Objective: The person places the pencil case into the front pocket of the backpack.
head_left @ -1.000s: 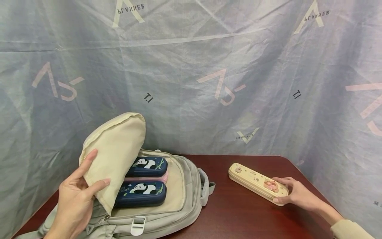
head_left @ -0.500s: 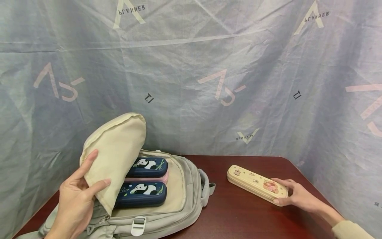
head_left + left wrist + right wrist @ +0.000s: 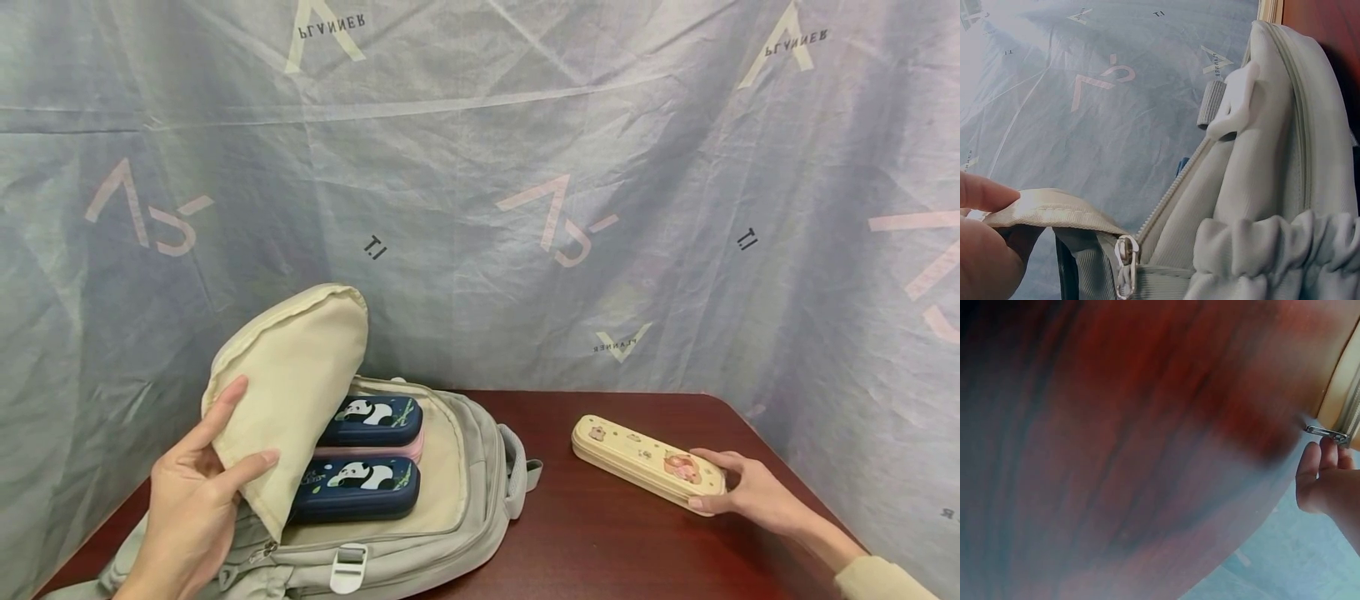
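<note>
My left hand (image 3: 191, 492) pinches the cream-lined flap (image 3: 300, 375) of a light grey backpack (image 3: 480, 467) and holds it raised, thumb on the lining. Inside the bag lie two navy pencil cases with pandas: the far one (image 3: 378, 419) and the near one (image 3: 360, 487), both partly behind the flap. Between them shows the edge of a pink case (image 3: 401, 451). On the right, my right hand (image 3: 753, 492) grips the near end of a cream pencil case (image 3: 637, 457) with cartoon pictures. In the right wrist view its zip pull (image 3: 1327, 433) hangs by my fingers.
The dark red table (image 3: 570, 542) carries the backpack on the left and the cream case on the right. A grey printed curtain (image 3: 480, 208) closes off the back and sides. A white buckle (image 3: 348, 568) and carry handle (image 3: 517, 471) stick out from the bag.
The far end of the cream pencil case has shifted slightly nearer. Both hands keep their holds and have barely moved.
</note>
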The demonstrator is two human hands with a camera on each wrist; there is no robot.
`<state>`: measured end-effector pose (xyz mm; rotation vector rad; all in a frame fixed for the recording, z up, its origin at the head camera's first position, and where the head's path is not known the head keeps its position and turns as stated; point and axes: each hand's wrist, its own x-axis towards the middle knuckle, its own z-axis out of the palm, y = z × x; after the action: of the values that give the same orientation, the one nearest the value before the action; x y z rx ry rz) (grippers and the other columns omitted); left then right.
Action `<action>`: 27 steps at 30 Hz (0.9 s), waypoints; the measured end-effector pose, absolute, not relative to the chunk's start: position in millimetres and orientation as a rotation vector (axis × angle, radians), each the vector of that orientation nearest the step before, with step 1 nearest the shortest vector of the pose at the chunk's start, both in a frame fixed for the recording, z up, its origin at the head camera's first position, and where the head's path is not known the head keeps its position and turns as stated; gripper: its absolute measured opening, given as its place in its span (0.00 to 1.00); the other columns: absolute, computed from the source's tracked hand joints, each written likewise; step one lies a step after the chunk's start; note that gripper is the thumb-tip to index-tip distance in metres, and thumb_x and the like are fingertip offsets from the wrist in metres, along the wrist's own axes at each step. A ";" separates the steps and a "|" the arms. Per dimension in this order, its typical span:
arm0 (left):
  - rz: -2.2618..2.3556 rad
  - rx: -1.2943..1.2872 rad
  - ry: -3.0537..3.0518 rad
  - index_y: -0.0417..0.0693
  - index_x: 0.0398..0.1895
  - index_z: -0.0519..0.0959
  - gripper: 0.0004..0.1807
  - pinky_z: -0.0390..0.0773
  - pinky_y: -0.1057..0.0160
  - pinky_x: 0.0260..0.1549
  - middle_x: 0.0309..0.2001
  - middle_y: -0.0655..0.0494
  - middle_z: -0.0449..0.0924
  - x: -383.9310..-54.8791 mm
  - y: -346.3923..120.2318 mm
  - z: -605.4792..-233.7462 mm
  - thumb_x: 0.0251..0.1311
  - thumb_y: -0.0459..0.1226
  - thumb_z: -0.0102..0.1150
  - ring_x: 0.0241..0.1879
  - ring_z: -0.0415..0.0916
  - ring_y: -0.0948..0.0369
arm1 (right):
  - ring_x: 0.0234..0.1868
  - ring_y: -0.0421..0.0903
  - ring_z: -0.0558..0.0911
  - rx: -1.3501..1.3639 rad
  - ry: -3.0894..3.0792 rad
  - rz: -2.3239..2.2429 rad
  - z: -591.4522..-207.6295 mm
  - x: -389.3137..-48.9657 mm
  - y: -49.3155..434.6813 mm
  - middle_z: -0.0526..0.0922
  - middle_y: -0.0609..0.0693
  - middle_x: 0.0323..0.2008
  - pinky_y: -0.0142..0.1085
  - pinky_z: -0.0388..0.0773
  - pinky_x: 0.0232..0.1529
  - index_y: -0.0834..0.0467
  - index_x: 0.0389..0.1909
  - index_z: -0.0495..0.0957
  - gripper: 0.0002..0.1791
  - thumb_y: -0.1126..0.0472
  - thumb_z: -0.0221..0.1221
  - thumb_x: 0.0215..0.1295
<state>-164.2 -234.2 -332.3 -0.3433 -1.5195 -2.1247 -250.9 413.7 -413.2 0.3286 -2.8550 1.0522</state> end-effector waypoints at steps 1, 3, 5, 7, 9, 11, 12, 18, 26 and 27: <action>-2.124 -0.342 -1.521 0.47 0.81 0.66 0.51 0.85 0.67 0.50 0.82 0.49 0.51 -164.2 -234.2 -332.2 0.55 0.05 0.54 0.64 0.75 0.65 | 0.46 0.41 0.75 0.322 -2.846 1.072 -413.3 -250.6 413.5 0.78 0.60 0.55 0.30 0.76 0.40 0.70 0.73 0.71 0.46 0.57 0.79 0.56; -2.123 -0.341 -1.525 0.48 0.81 0.66 0.51 0.85 0.67 0.50 0.82 0.49 0.51 -164.3 -234.2 -332.1 0.55 0.05 0.54 0.64 0.76 0.66 | 0.44 0.40 0.77 0.312 -2.828 1.125 -413.4 -250.4 413.2 0.78 0.61 0.54 0.30 0.77 0.40 0.71 0.72 0.71 0.45 0.58 0.79 0.57; -2.121 -0.342 -1.526 0.48 0.81 0.66 0.51 0.85 0.68 0.50 0.82 0.49 0.51 -164.2 -234.3 -332.1 0.55 0.05 0.54 0.64 0.76 0.66 | 0.43 0.40 0.78 0.324 -2.813 1.155 -413.5 -250.6 412.9 0.78 0.61 0.54 0.30 0.78 0.39 0.72 0.72 0.71 0.44 0.58 0.78 0.58; -2.122 -0.347 -1.523 0.47 0.81 0.66 0.51 0.85 0.68 0.50 0.82 0.49 0.51 -164.0 -234.4 -332.3 0.55 0.05 0.54 0.64 0.76 0.65 | 0.42 0.40 0.79 0.327 -2.802 1.186 -413.2 -250.9 412.7 0.78 0.60 0.53 0.30 0.78 0.38 0.72 0.72 0.70 0.43 0.59 0.77 0.59; -2.124 -0.352 -1.516 0.47 0.81 0.66 0.51 0.85 0.67 0.50 0.82 0.49 0.51 -163.8 -234.6 -332.5 0.55 0.05 0.54 0.64 0.76 0.65 | 0.41 0.41 0.79 0.322 -2.797 1.187 -412.9 -251.1 412.6 0.78 0.59 0.52 0.31 0.78 0.37 0.72 0.72 0.71 0.43 0.59 0.76 0.60; -2.126 -0.354 -1.511 0.47 0.81 0.66 0.51 0.85 0.67 0.50 0.82 0.49 0.51 -163.8 -234.6 -332.6 0.55 0.05 0.53 0.64 0.76 0.65 | 0.41 0.41 0.78 0.306 -2.793 1.185 -412.5 -251.2 412.4 0.78 0.58 0.52 0.31 0.77 0.37 0.71 0.72 0.71 0.42 0.59 0.76 0.61; -2.129 -0.354 -1.509 0.47 0.81 0.66 0.51 0.85 0.67 0.50 0.82 0.49 0.51 -163.8 -234.6 -332.7 0.55 0.05 0.53 0.64 0.76 0.65 | 0.41 0.41 0.78 0.290 -2.791 1.179 -412.0 -251.0 412.1 0.78 0.58 0.52 0.31 0.77 0.37 0.71 0.71 0.72 0.41 0.59 0.76 0.61; -2.141 -0.361 -1.502 0.47 0.81 0.66 0.51 0.85 0.66 0.50 0.82 0.48 0.50 -163.6 -234.5 -333.0 0.55 0.05 0.52 0.65 0.75 0.65 | 0.46 0.41 0.76 0.234 -2.777 1.162 -408.8 -248.6 410.0 0.78 0.60 0.57 0.30 0.76 0.41 0.68 0.72 0.73 0.40 0.57 0.75 0.63; -2.130 -0.347 -1.512 0.47 0.81 0.66 0.51 0.85 0.67 0.50 0.82 0.50 0.51 -163.9 -233.5 -332.2 0.55 0.05 0.53 0.65 0.75 0.65 | 0.48 0.39 0.74 0.186 -2.754 1.269 -406.8 -246.2 410.5 0.74 0.61 0.62 0.31 0.75 0.43 0.67 0.74 0.70 0.39 0.57 0.73 0.66; -2.128 -0.347 -1.515 0.47 0.81 0.66 0.51 0.85 0.67 0.50 0.82 0.50 0.51 -163.8 -233.6 -332.2 0.55 0.05 0.53 0.65 0.75 0.65 | 0.48 0.40 0.75 0.187 -2.754 1.283 -406.6 -245.9 410.5 0.74 0.62 0.63 0.31 0.75 0.43 0.67 0.74 0.69 0.39 0.57 0.72 0.66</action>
<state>-163.8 -233.6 -332.2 -0.3466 -1.5150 -2.1281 -245.9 410.5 -406.6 0.1874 -2.7543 1.2830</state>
